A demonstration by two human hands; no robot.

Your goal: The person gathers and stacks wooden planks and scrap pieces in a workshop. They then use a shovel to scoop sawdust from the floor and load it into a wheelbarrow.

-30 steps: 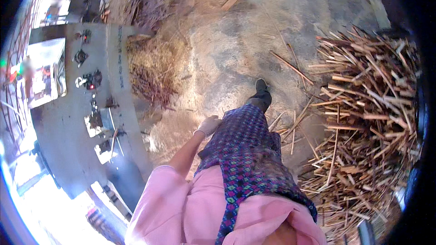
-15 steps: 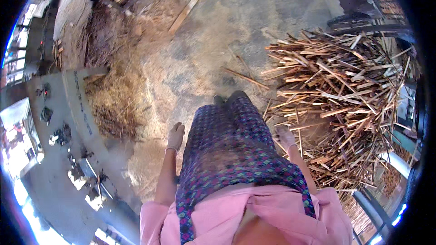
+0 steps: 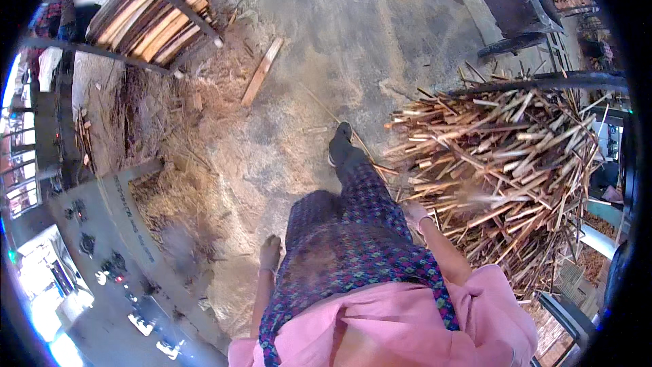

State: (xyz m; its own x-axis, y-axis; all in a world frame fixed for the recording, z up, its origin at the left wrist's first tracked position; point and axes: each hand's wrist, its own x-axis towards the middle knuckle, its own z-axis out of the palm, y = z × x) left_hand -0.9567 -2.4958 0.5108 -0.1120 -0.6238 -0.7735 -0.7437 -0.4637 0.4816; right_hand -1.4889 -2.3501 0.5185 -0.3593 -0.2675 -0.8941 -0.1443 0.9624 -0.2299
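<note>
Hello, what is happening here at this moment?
A person in a pink top and patterned trousers walks across a dusty floor strewn with sawdust. Both hands look empty: the left hand hangs at the side, the right hand swings close to a big pile of thin wood offcuts. One foot is stepping forward. A loose board lies ahead, with stacked planks beyond it.

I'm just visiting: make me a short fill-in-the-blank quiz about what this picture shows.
1. The big pile of split wood sticks lies on the person's ____ side.
2. The right hand is beside the pile, and both hands hold ____.
3. The left hand hangs by the patterned skirt, above a floor strewn with ____.
4. The single flat plank lies on the ____.

Missing words: right; nothing; sawdust; floor
</note>
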